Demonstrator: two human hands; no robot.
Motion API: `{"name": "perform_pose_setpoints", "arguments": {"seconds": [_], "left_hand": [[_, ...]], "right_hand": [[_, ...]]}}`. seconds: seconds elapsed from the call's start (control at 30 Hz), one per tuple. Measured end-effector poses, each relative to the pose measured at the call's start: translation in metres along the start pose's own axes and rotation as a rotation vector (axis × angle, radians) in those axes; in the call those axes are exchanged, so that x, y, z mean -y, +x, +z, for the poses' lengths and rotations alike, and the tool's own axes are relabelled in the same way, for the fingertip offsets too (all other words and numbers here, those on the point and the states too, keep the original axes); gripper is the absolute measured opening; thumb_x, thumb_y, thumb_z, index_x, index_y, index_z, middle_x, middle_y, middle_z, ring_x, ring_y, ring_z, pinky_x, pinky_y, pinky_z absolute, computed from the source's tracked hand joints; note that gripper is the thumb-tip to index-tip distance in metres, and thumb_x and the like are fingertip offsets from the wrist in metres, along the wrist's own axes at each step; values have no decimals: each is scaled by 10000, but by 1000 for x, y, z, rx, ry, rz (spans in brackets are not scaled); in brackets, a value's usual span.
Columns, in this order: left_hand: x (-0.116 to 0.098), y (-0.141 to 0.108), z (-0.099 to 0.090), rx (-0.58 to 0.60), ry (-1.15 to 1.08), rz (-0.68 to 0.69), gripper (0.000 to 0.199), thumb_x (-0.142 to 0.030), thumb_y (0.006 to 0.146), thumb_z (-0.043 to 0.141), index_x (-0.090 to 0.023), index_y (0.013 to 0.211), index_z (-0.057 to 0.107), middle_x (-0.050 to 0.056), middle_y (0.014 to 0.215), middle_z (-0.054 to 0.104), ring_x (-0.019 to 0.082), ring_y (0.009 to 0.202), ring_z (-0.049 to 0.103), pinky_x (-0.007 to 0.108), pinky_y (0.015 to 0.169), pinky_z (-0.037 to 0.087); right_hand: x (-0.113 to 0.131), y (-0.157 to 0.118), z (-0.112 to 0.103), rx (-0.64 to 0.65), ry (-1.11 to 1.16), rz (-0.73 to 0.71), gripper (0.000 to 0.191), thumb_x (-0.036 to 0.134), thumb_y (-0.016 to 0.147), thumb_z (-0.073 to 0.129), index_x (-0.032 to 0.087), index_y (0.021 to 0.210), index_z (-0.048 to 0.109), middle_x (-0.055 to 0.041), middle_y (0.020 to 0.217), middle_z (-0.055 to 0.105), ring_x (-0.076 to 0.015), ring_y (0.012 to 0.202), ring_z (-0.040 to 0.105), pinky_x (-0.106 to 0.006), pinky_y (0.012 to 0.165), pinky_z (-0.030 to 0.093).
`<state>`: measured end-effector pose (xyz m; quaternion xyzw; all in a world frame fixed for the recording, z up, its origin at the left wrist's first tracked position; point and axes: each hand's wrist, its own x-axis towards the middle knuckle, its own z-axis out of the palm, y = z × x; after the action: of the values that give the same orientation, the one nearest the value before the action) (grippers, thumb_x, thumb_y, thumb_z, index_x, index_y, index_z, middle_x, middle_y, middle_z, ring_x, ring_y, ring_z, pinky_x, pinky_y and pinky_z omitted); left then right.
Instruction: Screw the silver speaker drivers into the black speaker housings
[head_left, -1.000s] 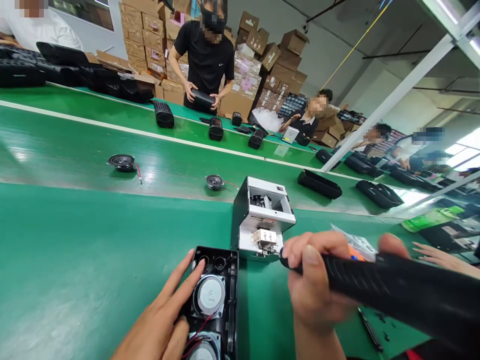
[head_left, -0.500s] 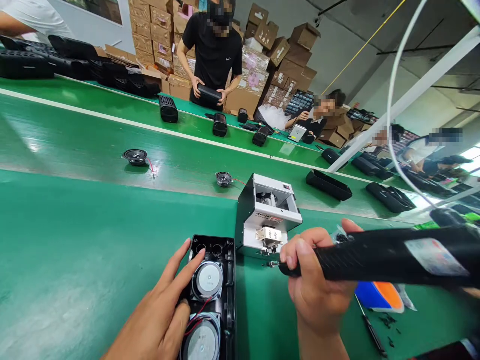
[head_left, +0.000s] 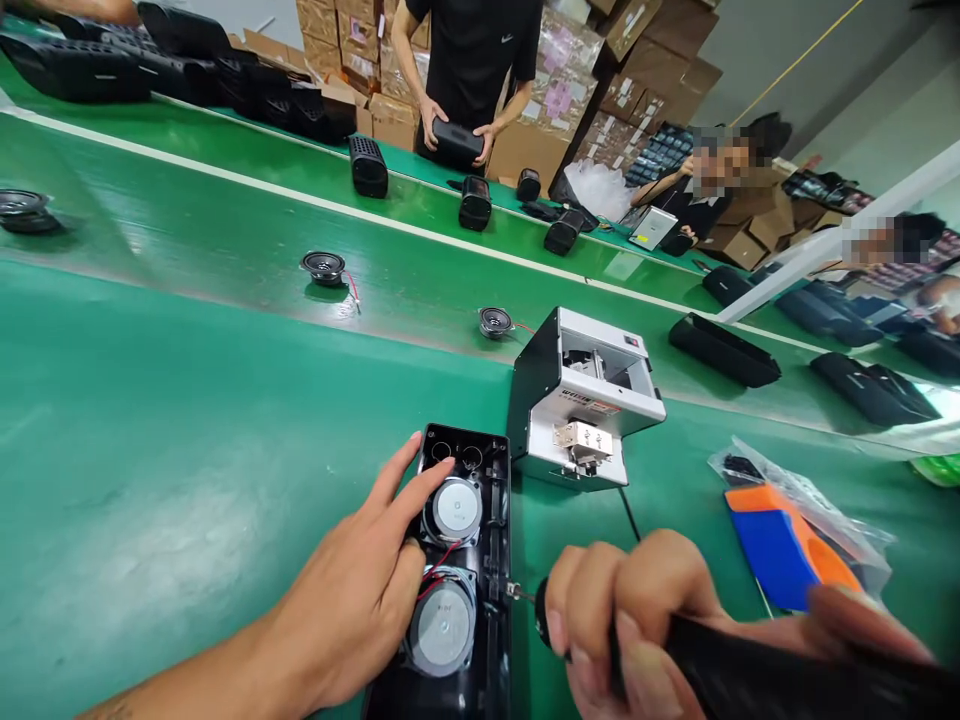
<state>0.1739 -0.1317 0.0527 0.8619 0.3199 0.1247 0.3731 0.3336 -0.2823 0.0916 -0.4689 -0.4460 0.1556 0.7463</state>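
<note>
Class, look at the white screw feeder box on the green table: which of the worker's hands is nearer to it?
Right. The right hand, gripping the electric screwdriver, sits just below the white screw feeder box; the left hand rests on the speaker housing, lower left.

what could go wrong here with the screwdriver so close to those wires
The screwdriver tip sits at the right rim of the speaker case, and the red wires run close by, so a slip might nick them. The left hand lies on the drivers, so a skid might catch a finger.

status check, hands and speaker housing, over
Left hand flat on speaker housing, pinning it. Right hand grips electric screwdriver, bit at housing's right edge. Screw feeder just behind, clear.
</note>
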Motion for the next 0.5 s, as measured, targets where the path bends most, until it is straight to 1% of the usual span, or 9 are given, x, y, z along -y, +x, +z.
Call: {"name": "perform_pose_setpoints", "arguments": {"seconds": [0.03, 0.07, 0.1, 0.13, 0.17, 0.2, 0.33, 0.5], "left_hand": [[0, 0, 0, 0, -3, 6, 673, -194, 1120, 281, -399, 1732, 472, -18, 1922, 224, 344, 1485, 688, 590, 1194, 625], [1, 0, 0, 2, -5, 9, 670, -197, 1121, 284, -395, 1734, 470, -10, 1923, 223, 342, 1470, 699, 590, 1193, 627], [1, 0, 0, 6, -6, 11, 669, -200, 1121, 284, -393, 1736, 466, -7, 1924, 220, 341, 1460, 707, 592, 1189, 629], [1, 0, 0, 10, -6, 12, 669, -203, 1121, 281, -392, 1738, 461, -6, 1925, 214, 342, 1455, 711, 597, 1183, 633], [1, 0, -1, 14, -6, 12, 670, -205, 1120, 279, -390, 1739, 457, -8, 1927, 207, 344, 1453, 712, 601, 1174, 639], [0, 0, -1, 18, -7, 12, 671, -208, 1119, 277, -391, 1741, 452, -12, 1928, 200, 346, 1453, 712, 602, 1165, 645], [-1, 0, -2, 18, -9, 14, 671, -207, 1119, 287, -395, 1743, 448, -19, 1930, 191, 340, 1451, 715, 571, 1146, 662], [-2, 0, -2, 29, -25, -1, 674, -199, 1113, 310, -390, 1742, 458, -8, 1932, 188, 340, 1465, 703, 549, 1159, 657]], "right_hand": [[-3, 2, 8, -29, 5, -22, 155, 221, 1114, 706, 342, 1165, 623, 73, 733, 538, -158, 480, 531, -313, 470, 495], [-6, 4, 14, -63, 8, -37, 281, 201, 1120, 690, 381, 1309, 586, 72, 782, 550, -153, 512, 546, -308, 495, 497], [-8, 5, 19, -80, 10, -38, 420, 185, 1126, 680, 421, 1432, 516, 72, 824, 554, -148, 540, 553, -306, 523, 500], [-10, 5, 22, -83, 14, -35, 523, 178, 1133, 671, 452, 1516, 442, 74, 850, 548, -141, 559, 549, -306, 545, 498], [-12, 4, 24, -83, 18, -32, 575, 179, 1141, 661, 465, 1561, 393, 75, 860, 535, -138, 571, 541, -306, 557, 494], [-14, 4, 25, -77, 20, -30, 581, 183, 1147, 652, 461, 1578, 379, 74, 862, 524, -136, 579, 536, -303, 560, 487], [-20, -1, 25, -82, 23, -22, 546, 188, 1148, 653, 434, 1570, 409, 69, 860, 522, -134, 575, 535, -286, 539, 458], [-25, -2, 24, -104, -44, 17, 576, 235, 1101, 732, 440, 1547, 431, 82, 805, 557, -149, 529, 523, -305, 540, 484]]}}
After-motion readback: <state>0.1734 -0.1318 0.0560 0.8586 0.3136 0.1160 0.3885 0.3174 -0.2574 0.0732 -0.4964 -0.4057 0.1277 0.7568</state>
